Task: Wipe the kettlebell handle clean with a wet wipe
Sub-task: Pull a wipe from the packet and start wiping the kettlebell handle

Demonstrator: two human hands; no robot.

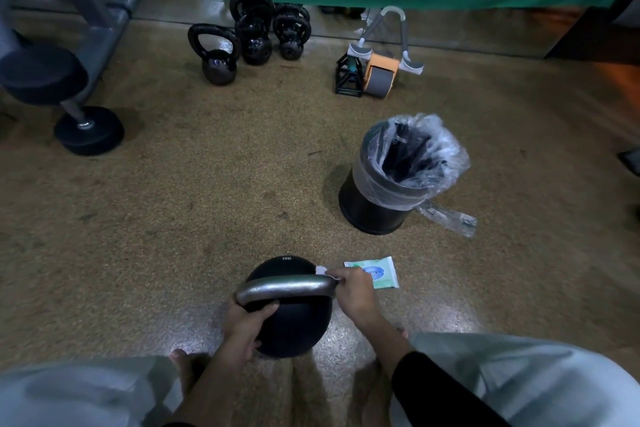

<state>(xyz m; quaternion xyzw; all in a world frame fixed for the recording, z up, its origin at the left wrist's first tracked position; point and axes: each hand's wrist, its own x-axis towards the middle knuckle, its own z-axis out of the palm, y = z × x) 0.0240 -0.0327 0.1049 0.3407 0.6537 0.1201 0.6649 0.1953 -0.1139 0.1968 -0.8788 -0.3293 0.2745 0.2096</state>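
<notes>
A black kettlebell (294, 326) with a steel-grey handle (287, 288) stands on the floor between my knees. My left hand (244, 326) grips the ball just under the handle's left end. My right hand (356, 295) pinches a white wet wipe (323, 271) against the handle's right end; only a small corner of the wipe shows. A green and white wet wipe pack (375, 272) lies flat on the floor just right of the kettlebell, partly behind my right hand.
A black bin (370, 204) lined with a clear plastic bag stands to the far right. Three black kettlebells (249, 38) and an ab roller (381, 73) sit by the green curtain. A dumbbell (86, 130) lies at the left.
</notes>
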